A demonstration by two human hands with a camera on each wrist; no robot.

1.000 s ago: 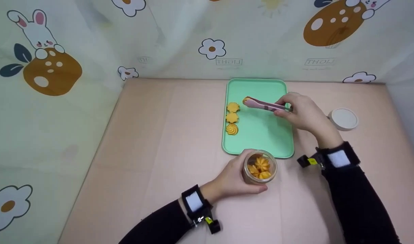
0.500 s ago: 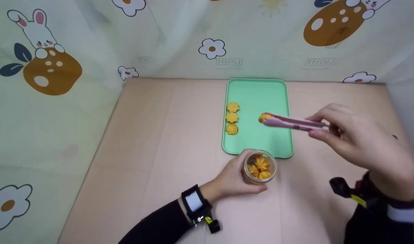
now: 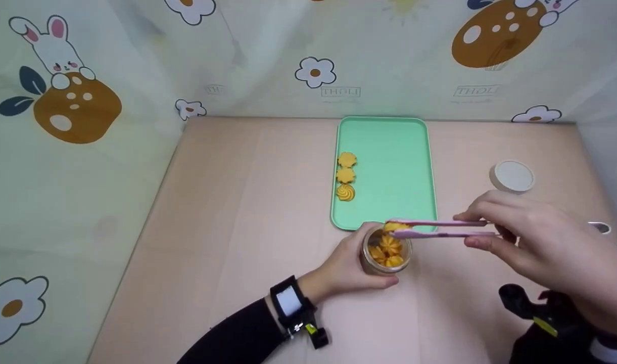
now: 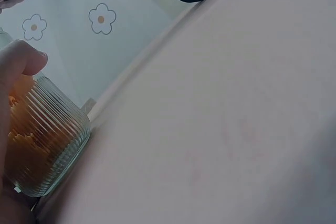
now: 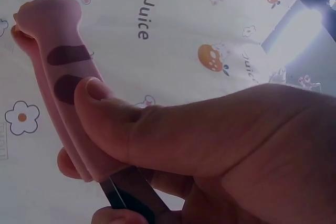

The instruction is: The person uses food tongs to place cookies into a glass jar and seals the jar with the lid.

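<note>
My left hand (image 3: 343, 265) grips a ribbed glass jar (image 4: 68, 124) from its left side, thumb near the top. Golden flower-shaped cookies (image 3: 390, 244) fill part of it, and its open mouth faces up. From the right, my right hand (image 3: 535, 235) holds pink tongs (image 3: 439, 234), thumb on one arm and fingers on the other. Between their tips is one cookie (image 3: 395, 227), right over the jar's far rim. In the right wrist view the tongs' pink, paw-shaped tip (image 5: 55, 14) mostly hides that cookie.
A green tray (image 3: 389, 167) lies behind the jar. Along its left edge, 3 cookies (image 3: 346, 175) form a column. A round white lid (image 3: 513, 176) is on the table right of the tray. A printed curtain (image 3: 268, 60) stands along the table's back.
My right hand has drawn the tongs and their cookie back from above the tray, toward me, to the jar's mouth. The left hand and jar have stayed in place.
</note>
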